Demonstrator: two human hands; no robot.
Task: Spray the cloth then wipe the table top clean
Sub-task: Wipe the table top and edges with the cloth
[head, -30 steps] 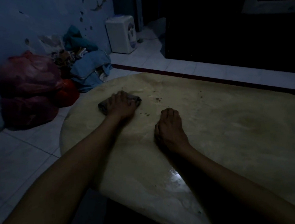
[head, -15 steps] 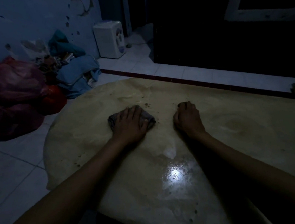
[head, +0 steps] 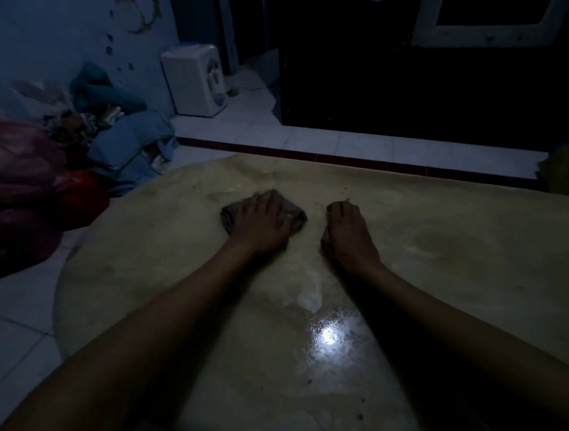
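On the pale tabletop (head: 451, 252), toward its far left part, the left hand (head: 260, 224) presses flat on the grey cloth (head: 229, 215), fingers spread over it and not curled round it. A second ago the cloth sat nearer the left edge; it has since swept rightward toward the dark crumbs, so the wiping stroke is under way and the spraying step looks done (no bottle is in view). The right hand (head: 346, 230) rests just beside the cloth, fingers curled under and holding nothing, seemingly bracing the body. A wet sheen (head: 328, 335) glints on the near surface. Specks remain scattered beyond the right hand and near the front edge, so I judge much of the top still needs passes.
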